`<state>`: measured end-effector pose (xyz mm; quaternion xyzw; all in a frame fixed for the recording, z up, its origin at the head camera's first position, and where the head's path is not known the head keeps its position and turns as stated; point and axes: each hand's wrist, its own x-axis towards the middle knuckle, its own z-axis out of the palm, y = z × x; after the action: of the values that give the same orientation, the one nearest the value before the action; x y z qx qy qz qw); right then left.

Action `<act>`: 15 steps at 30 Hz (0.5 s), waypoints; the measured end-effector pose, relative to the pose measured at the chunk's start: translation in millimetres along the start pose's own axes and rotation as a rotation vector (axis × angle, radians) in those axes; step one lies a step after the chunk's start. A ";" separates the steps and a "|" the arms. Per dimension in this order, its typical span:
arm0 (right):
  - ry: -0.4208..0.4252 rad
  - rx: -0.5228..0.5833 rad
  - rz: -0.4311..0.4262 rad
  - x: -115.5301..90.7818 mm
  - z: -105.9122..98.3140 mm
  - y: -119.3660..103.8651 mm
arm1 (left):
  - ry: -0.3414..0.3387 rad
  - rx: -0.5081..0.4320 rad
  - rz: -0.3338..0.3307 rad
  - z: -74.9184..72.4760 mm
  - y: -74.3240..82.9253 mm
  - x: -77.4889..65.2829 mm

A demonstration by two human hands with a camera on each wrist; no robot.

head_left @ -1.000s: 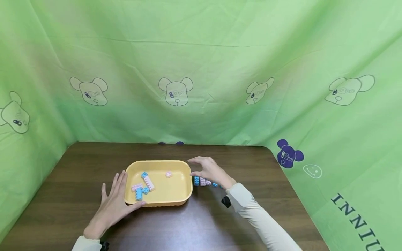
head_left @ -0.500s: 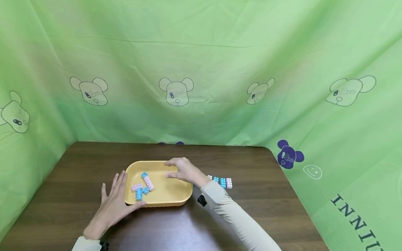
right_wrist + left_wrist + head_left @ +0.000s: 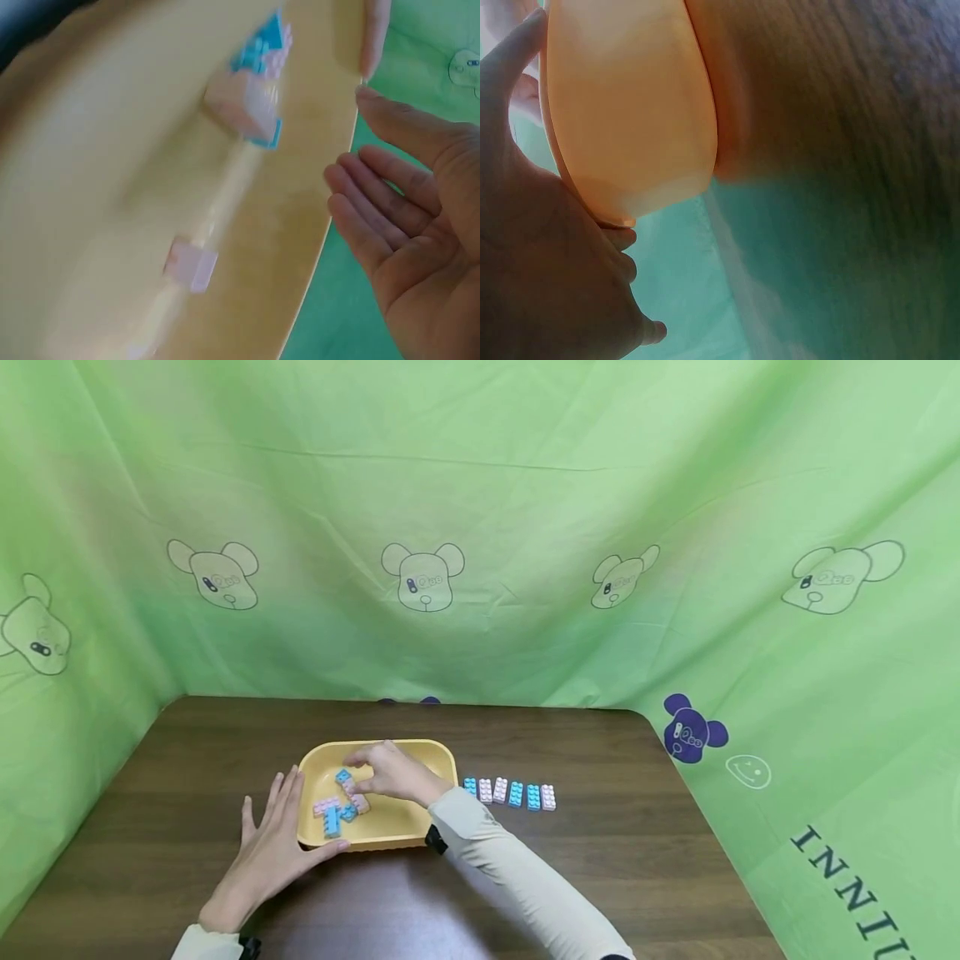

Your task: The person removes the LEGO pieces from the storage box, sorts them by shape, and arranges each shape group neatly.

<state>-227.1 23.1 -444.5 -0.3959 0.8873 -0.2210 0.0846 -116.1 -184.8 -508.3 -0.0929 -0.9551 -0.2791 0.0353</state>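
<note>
My left hand [image 3: 273, 860] rests against the left end of the yellow tray [image 3: 393, 842], fingers spread along its side and thumb at the front rim. Over the tray reaches my right hand [image 3: 397, 777], thumb and fingertips apart, close above a long pink toy brick [image 3: 361, 803] that they partly cover. Around it lie a blue brick [image 3: 332, 822], a small blue brick [image 3: 348, 812] and a pink brick [image 3: 324, 807]. Another small blue brick [image 3: 342, 776] is just left of the right fingertips. In the right wrist view, a small pink brick [image 3: 191, 264] lies apart, and nothing shows between the fingers.
To the right of the tray, several blue and pink bricks [image 3: 516, 793] stand side by side in a row on the brown wooden table [image 3: 622, 860]. A green printed cloth [image 3: 510, 643] hangs behind the table and along both sides.
My right hand has moved left, from beside the tray's right rim across to the bricks at its left, uncovering the row on the table. The left hand has stayed put.
</note>
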 end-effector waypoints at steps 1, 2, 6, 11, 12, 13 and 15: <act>-0.007 -0.006 -0.003 2.1 1.1 -2.0 | 0.000 0.003 -0.001 -0.1 -0.2 0.0; -0.014 -0.011 -0.007 4.0 2.1 -3.8 | 0.001 0.008 -0.002 -0.4 -0.4 -0.1; -0.036 -0.025 -0.028 9.2 3.1 -10.2 | 0.001 0.017 0.008 -0.9 -1.5 0.6; -0.057 -0.050 -0.055 14.3 0.6 -16.0 | -0.014 0.017 0.009 -2.1 -1.4 0.2; -0.063 -0.060 -0.057 15.8 0.1 -16.5 | -0.016 0.014 0.009 -2.1 -1.1 0.4; -0.070 -0.073 -0.059 17.4 -0.4 -16.9 | -0.013 0.013 0.011 -2.2 -0.9 0.4; -0.091 -0.093 -0.057 21.0 -0.6 -17.2 | -0.010 0.008 0.016 -2.1 -0.4 0.9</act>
<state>-229.9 -2.4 -435.6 -0.4341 0.8802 -0.1636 0.1003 -117.1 -186.2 -506.6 -0.1017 -0.9556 -0.2746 0.0331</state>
